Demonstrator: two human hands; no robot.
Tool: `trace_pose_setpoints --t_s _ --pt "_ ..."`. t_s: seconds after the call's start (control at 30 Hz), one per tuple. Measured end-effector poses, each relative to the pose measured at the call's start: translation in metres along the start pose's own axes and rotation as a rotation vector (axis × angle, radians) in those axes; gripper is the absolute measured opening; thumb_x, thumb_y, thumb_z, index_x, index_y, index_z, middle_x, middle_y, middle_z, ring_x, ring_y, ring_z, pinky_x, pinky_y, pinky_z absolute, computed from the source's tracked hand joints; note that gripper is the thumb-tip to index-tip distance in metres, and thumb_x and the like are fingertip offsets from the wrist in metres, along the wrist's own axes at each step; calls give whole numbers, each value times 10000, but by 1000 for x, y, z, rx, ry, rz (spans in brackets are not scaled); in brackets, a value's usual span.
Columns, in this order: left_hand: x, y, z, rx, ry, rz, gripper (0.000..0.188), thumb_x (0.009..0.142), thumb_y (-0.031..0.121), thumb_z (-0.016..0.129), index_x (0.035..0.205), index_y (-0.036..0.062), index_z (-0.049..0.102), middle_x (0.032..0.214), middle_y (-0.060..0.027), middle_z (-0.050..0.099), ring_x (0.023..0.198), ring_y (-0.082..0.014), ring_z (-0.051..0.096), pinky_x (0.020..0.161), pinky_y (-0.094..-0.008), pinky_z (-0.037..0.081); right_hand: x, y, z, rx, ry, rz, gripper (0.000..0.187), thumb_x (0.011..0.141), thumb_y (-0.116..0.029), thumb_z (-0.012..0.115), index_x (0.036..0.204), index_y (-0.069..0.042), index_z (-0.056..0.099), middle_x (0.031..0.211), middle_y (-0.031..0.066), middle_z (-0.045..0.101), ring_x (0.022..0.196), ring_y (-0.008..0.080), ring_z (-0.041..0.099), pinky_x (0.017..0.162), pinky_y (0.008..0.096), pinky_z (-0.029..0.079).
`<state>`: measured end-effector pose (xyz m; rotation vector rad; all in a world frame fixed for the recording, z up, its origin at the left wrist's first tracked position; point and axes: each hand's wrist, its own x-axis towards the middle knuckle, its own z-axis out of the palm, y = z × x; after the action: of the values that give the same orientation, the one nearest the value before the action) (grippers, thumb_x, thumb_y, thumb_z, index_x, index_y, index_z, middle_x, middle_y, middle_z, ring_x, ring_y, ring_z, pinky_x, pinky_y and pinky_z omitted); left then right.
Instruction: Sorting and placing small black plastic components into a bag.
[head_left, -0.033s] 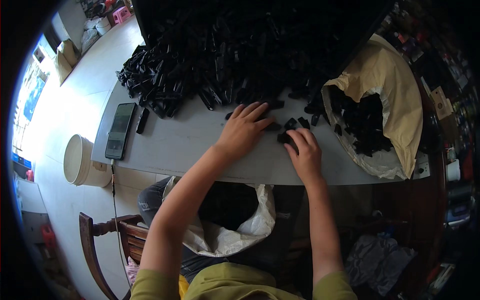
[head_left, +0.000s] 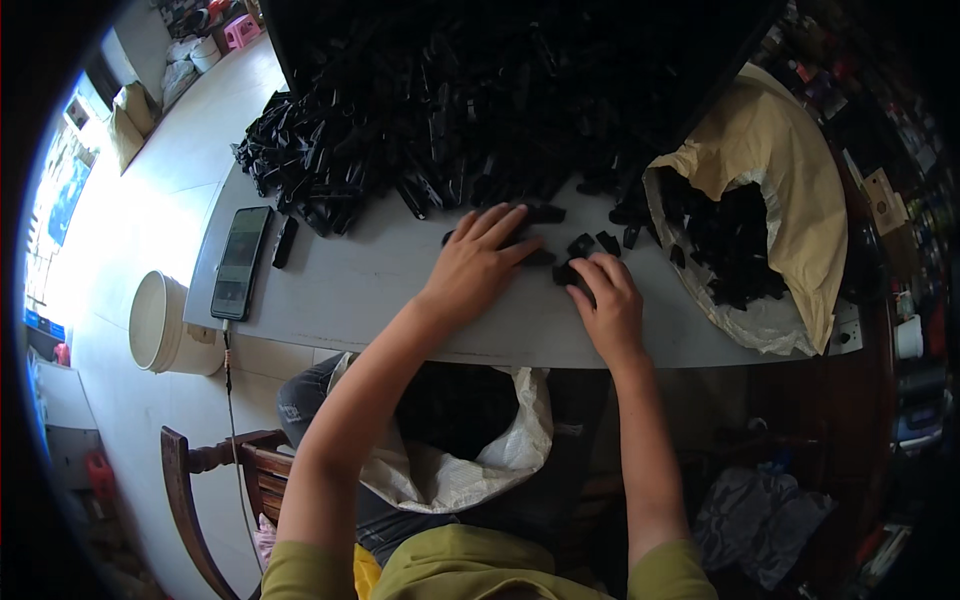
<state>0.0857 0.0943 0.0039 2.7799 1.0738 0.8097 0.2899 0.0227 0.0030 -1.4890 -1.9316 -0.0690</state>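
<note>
The left hand (head_left: 470, 268) spreads open, anything beneath hidden; the right hand (head_left: 613, 300) pinches a black piece (head_left: 565, 274). Upper centre, a large pile (head_left: 335, 165) lies loose; the right-side sack (head_left: 803, 190) holds many.

black pieces (head_left: 330, 165), too many to count; two open sacks (head_left: 800, 190) (head_left: 440, 488); one phone (head_left: 242, 262); one pink stool (head_left: 241, 31)

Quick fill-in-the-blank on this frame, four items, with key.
1. The cable runs up to the ____ on the table.
2. The hand nearer the tan sack is the ____ one.
3. The piled pieces are coloured ____.
4. The small stool on the floor is ____.
Missing words: phone; right; black; pink.
</note>
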Motion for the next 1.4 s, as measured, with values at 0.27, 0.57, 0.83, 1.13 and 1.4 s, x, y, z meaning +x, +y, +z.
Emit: trace_pose_setpoints --t_s 0.27,0.57,0.83,1.13,1.4 --pt "-60 3 -30 49 95 63 347 723 94 652 1069 111 665 1140 -79 581 1064 -266 551 892 -395 464 4 -12 7 -5 -86 -90 320 721 -80 769 1016 -74 643 1008 58 588 914 252 602 752 370 511" --pt "-74 10 -42 -67 41 18 195 721 64 686 876 68 567 1037 -90 581 996 -278 556 835 -390 472 7 -31 20 64 -77 -69 305 744 -138 773 1001 -48 636 967 52 581 858 232 595 724 352 505" --pt "-85 6 -43 -366 -24 39 278 657 90 764 863 58 581 989 -89 580 907 -299 567 777 -380 485 7 -53 13 654 -310 41 299 734 -82 793 997 -10 669 822 45 597 638 117 557 579 233 455" --pt "-83 10 -48 -446 -46 -4 205 717 89 762 827 44 596 931 -95 587 829 -306 578 731 -387 485 -7 -55 14 508 -276 -43 318 670 -67 819 960 -24 697 884 66 592 682 175 587 597 286 482" --pt "-83 6 -42 -567 -23 -122 227 726 49 755 941 23 684 960 -118 626 887 -308 623 788 -369 512 -10 -40 -2 428 -327 -47 333 629 -100 842 933 -30 725 734 54 588 629 177 571 550 291 444"
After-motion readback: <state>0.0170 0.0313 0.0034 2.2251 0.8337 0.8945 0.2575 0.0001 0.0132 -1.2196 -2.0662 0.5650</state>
